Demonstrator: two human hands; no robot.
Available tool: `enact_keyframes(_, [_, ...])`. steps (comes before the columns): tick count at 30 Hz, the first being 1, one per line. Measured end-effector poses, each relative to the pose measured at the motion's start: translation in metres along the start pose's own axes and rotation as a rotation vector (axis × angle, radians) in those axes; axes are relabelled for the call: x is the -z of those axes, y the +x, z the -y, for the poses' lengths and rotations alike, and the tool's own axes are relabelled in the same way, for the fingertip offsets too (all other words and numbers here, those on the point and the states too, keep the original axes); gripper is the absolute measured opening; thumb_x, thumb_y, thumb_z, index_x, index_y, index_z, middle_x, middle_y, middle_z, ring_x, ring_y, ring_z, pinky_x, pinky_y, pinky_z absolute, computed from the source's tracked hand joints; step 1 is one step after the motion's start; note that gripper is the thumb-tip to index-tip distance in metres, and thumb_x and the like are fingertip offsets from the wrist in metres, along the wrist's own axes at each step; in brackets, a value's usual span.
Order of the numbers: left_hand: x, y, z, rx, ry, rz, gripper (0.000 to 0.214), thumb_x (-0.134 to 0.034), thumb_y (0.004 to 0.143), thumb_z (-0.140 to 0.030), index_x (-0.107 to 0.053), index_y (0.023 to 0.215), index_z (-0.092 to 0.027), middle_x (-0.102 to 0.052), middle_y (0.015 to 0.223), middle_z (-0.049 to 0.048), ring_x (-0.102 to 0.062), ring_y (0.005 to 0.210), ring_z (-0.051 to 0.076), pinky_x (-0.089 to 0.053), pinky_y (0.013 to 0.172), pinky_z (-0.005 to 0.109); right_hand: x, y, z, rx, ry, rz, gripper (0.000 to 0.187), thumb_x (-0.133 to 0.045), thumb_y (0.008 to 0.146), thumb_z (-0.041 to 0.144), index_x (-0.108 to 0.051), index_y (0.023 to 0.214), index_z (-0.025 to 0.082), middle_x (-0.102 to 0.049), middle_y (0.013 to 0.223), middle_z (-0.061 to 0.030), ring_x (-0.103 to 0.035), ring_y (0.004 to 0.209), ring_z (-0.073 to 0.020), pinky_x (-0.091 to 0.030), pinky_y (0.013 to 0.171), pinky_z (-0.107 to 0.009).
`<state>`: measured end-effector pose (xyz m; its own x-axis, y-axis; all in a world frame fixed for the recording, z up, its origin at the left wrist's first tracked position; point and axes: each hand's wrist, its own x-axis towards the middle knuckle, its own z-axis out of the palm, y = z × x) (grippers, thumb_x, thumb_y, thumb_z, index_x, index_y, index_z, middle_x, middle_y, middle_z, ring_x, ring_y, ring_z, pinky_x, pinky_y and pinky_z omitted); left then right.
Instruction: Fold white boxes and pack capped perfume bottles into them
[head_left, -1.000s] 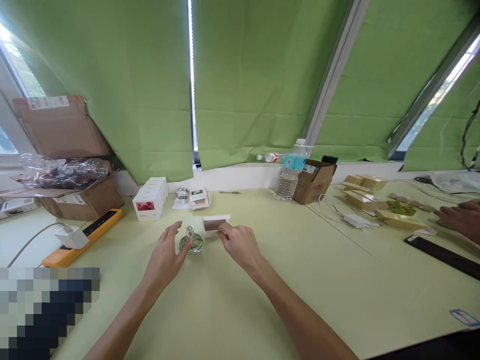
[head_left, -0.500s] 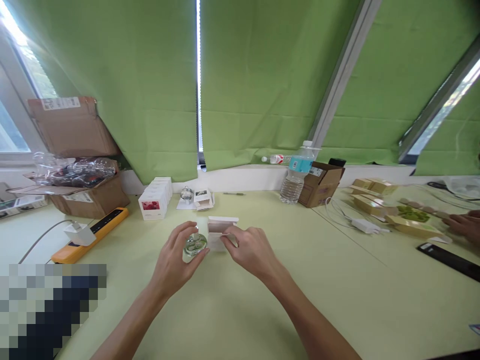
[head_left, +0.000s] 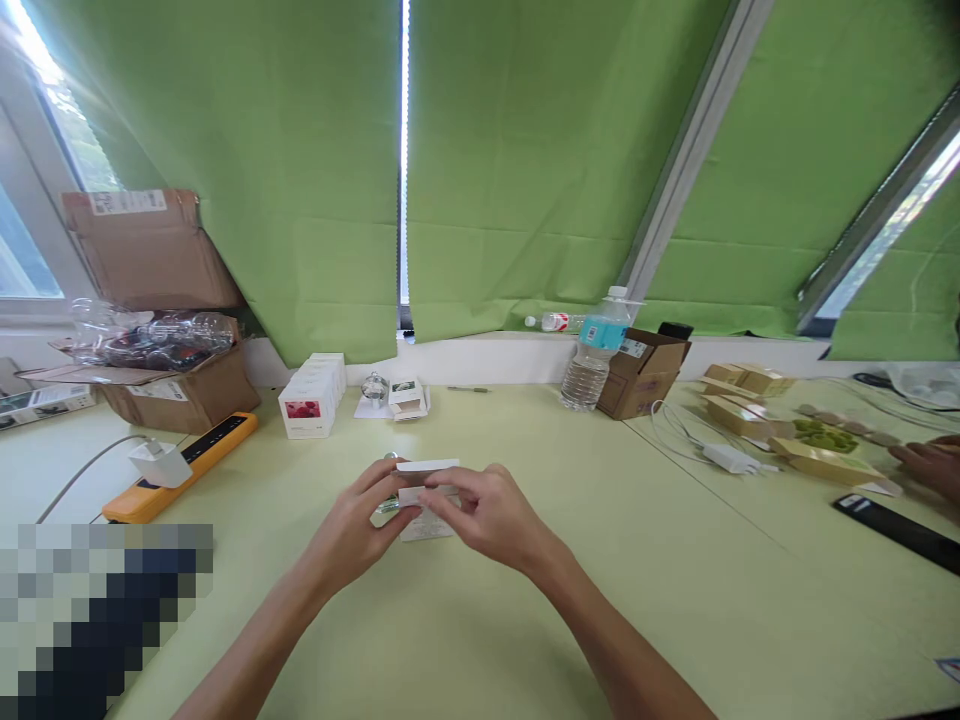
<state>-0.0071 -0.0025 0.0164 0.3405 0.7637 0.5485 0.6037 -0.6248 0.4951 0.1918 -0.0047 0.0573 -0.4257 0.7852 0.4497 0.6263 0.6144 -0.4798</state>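
My left hand (head_left: 352, 528) is closed round a small round glass perfume bottle (head_left: 388, 505), mostly hidden behind its fingers and the box. My right hand (head_left: 484, 515) grips a small white carton (head_left: 424, 495) with its top flap open, held just above the pale green table (head_left: 480, 620). Bottle and carton are pressed together between the two hands at the middle of the table.
A row of white cartons (head_left: 311, 396), another glass bottle (head_left: 373, 388) and an open carton (head_left: 409, 397) stand behind. Cardboard boxes (head_left: 161, 385) and a yellow power strip (head_left: 180, 465) lie left. A water bottle (head_left: 592, 352) and brown box (head_left: 641, 372) stand right. Another person's hand (head_left: 930, 466) rests far right.
My left hand picked the glass bottle up from the table, my right hand lifted the white carton, and both came together nearer to me.
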Motion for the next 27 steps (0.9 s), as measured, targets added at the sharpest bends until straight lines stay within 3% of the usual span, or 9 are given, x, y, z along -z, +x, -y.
enact_keyframes(2, [0.001,0.001,0.001,0.003,0.002,-0.001,0.022,-0.049,0.088,-0.029,-0.063,0.105,-0.027,-0.056,0.123,0.0069,-0.047,0.122,0.024,-0.046,0.095,0.037,0.001,0.002,-0.005,-0.071,0.142,-0.141,0.041,-0.041,0.090,0.047,-0.068,0.076,0.020,-0.048,0.047,0.0022,-0.038,0.041,-0.0094,-0.027,0.046,-0.024])
enact_keyframes(4, [0.000,0.001,0.003,0.000,0.009,-0.004,0.021,-0.049,0.089,-0.029,-0.064,0.103,-0.027,-0.056,0.123,0.0071,-0.049,0.120,0.024,-0.047,0.093,0.036,0.001,0.006,-0.013,-0.182,0.258,-0.306,0.046,-0.043,0.089,0.049,-0.057,0.059,0.018,-0.046,0.046,0.0014,-0.040,0.042,-0.0099,-0.031,0.046,-0.024])
enact_keyframes(5, [0.000,0.001,0.003,-0.004,0.012,-0.003,0.021,-0.049,0.089,-0.029,-0.064,0.103,-0.027,-0.056,0.123,0.0071,-0.049,0.119,0.023,-0.047,0.092,0.035,0.001,0.008,-0.018,-0.229,0.309,-0.330,0.045,-0.045,0.087,0.050,-0.052,0.056,0.019,-0.045,0.045,0.0016,-0.041,0.043,-0.0102,-0.032,0.045,-0.024])
enact_keyframes(13, [-0.003,0.001,0.006,0.017,0.009,-0.014,0.022,-0.047,0.090,-0.033,-0.067,0.096,-0.027,-0.050,0.129,0.0067,-0.057,0.105,0.021,-0.050,0.082,0.030,0.005,0.019,-0.044,-0.423,0.603,0.032,0.035,-0.066,0.070,0.049,-0.051,0.064,0.019,-0.046,0.051,0.0049,-0.040,0.045,-0.0083,-0.031,0.042,-0.021])
enact_keyframes(18, [-0.005,0.000,0.005,0.013,-0.010,-0.003,0.024,-0.045,0.091,-0.032,-0.067,0.097,-0.028,-0.045,0.136,0.0052,-0.061,0.095,0.018,-0.050,0.081,0.030,0.006,0.017,-0.044,-0.440,0.773,0.099,0.029,-0.070,0.068,0.041,-0.052,0.073,0.018,-0.049,0.056,0.0052,-0.043,0.048,-0.0082,-0.032,0.043,-0.020])
enact_keyframes(27, [-0.004,0.000,0.005,-0.012,0.053,0.010,0.025,-0.044,0.092,-0.031,-0.068,0.098,-0.030,-0.040,0.143,0.0028,-0.062,0.084,0.015,-0.050,0.073,0.029,0.000,0.017,-0.049,-0.534,0.896,0.140,0.034,-0.069,0.071,0.045,-0.048,0.071,0.018,-0.045,0.052,0.0063,-0.040,0.045,-0.0071,-0.031,0.044,-0.021])
